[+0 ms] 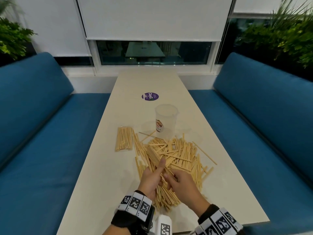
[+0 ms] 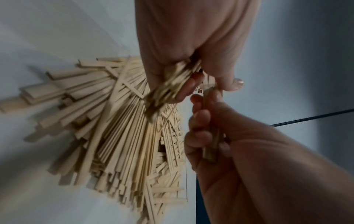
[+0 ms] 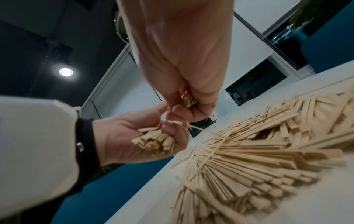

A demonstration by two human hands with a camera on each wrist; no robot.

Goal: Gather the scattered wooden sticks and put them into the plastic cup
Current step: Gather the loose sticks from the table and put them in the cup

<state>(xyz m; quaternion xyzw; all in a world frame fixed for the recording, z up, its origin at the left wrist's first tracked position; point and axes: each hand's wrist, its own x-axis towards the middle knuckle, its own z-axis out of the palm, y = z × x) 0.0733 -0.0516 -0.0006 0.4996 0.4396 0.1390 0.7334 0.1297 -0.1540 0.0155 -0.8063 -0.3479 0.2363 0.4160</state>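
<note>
Over the near end of the long cream table, the left hand grips a bundle of flat pale wooden sticks, fingers curled round it. Touching it, the right hand pinches a few more (their ends blurred). Beneath lies the scattered heap of sticks, reaching close to the table's right edge. Just beyond the heap stands the translucent plastic cup, upright, with bare tabletop behind it.

A purple sticker on the table reads "ClayG".
</note>
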